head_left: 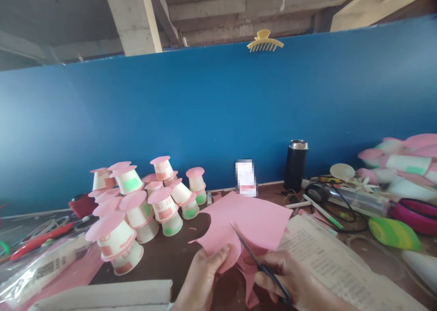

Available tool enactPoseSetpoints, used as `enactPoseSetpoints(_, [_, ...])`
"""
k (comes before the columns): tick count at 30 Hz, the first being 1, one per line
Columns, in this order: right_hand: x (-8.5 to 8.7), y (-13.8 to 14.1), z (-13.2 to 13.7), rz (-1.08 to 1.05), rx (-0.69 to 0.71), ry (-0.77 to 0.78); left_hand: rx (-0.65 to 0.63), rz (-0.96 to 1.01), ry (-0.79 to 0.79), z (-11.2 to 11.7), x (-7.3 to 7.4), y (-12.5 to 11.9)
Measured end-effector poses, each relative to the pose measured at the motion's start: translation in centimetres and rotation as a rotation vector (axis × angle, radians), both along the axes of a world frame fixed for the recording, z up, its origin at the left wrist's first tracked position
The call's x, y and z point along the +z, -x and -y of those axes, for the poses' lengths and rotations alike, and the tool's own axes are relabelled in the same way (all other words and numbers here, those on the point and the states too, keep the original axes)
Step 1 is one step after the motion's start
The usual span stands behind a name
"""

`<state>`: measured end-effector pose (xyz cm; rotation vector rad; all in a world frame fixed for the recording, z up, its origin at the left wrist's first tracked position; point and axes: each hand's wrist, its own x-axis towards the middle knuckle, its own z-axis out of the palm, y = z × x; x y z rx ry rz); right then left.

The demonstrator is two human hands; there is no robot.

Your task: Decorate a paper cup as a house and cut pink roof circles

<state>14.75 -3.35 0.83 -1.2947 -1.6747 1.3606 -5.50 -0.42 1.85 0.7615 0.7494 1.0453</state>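
Note:
Near the table's front, my left hand (207,270) pinches a sheet of pink paper (251,213) between thumb and fingers, at a rounded part along its lower edge. My right hand (288,274) is closed around the dark handles of a pair of scissors (251,252). Their blades point up and to the left, against the pink paper beside a curved cut edge. A narrow pink offcut (250,283) hangs down between my hands. To the left stand stacked paper cups (118,233) with pink round tops and red and green drawings on their sides.
A black bottle (296,165) stands by the blue partition (205,119). Printed sheets (327,256), a marker (322,211), a cable and more pink-topped cups (406,163) crowd the right. Plastic-wrapped pink paper (64,270) and a white box (102,295) lie at left front.

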Motion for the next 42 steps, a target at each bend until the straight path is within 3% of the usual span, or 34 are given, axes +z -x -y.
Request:
enactPoseSetpoints(6, [0.4,-0.2,0.2,-0.012,0.008,0.0,-0.014,-0.02,0.022,-0.2,-0.2,0.5])
enactPoseSetpoints(14, [0.4,-0.3,0.1,-0.052,-0.019,0.084,0.091,-0.034,0.026,-0.5,-0.1,0.7])
enactPoseSetpoints(19, [1.2,-0.1,0.5,-0.096,0.036,0.119,0.137,-0.047,-0.03,-0.9,-0.9,1.0])
enactPoseSetpoints(23, [1.0,0.2,0.5,-0.116,0.08,0.076,0.137,-0.089,-0.092,-1.0,-1.4,1.2])
enactPoseSetpoints(29, [0.2,0.2,0.2,-0.15,0.13,-0.029,0.126,-0.083,-0.13,-1.1,-0.8,1.2])
enactPoseSetpoints(42, [4.0,0.8,1.5,-0.085,0.272,-0.042,0.319,-0.364,-0.091,-1.7,-0.7,2.0])
